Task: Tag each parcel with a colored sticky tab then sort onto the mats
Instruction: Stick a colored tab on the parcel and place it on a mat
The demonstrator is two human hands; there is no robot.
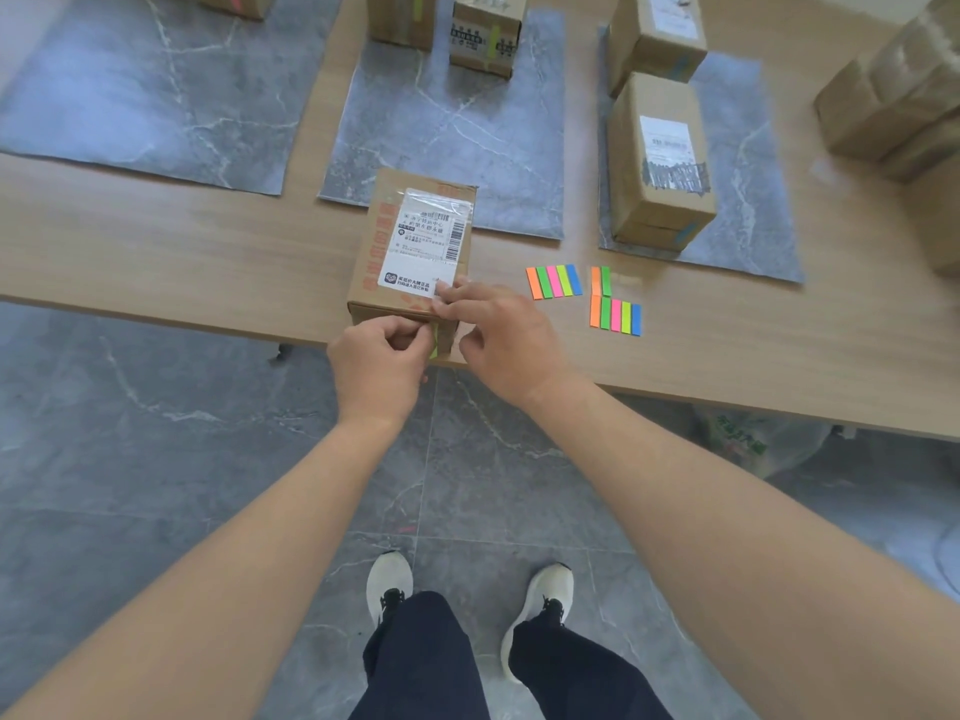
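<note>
Parcel (413,252), just short of the middle mat (457,127), is mid-tagging: left hand (382,356) pinches a green tab (434,341) at its front, right hand (498,330) grips its corner; next, probably pressing the tab flat.

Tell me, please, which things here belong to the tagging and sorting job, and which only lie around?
Job:
- front parcel, held by the right hand
- green tab, pinched by the left hand
- tab strips
- mats
- parcels on mats
- parcel pile at right

Lying about:
- plastic bag under the table
</note>
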